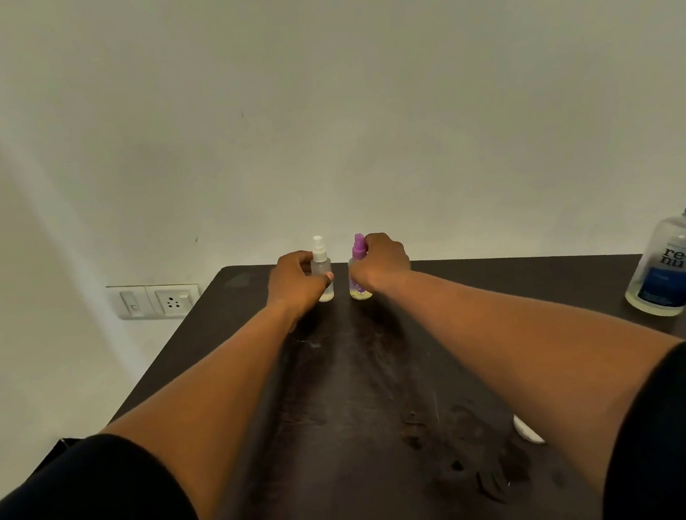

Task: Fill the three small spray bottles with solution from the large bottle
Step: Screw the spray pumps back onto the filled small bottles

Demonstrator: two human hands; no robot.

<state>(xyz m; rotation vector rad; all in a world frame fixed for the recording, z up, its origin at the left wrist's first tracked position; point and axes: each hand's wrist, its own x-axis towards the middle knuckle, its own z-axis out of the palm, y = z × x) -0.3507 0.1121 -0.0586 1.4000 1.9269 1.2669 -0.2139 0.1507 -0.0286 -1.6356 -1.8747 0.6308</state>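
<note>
Head-camera view: a person's left hand (299, 283) wraps its fingers around the body of a clear spray bottle with a white nozzle (321, 268), while the right hand (381, 262) closes around a small spray bottle with a purple nozzle (359, 268), fingertips up by its pump head. Both bottles stand upright, just beside each other, near the far edge of a dark wooden table (346, 386). A third small bottle cannot be seen. The large bottle (676, 256), clear with a blue cap and blue label, stands well apart at the table's right edge, cap on. A wall socket (155, 300) sits to the left, and a small white object (527, 430) lies nearer the person. The little plastic bottles look light and easily tipped, so each is probably best steadied by the body while the pump top is unscrewed; the large bottle appears heavier and likely wants a full grasp around its middle.
</note>
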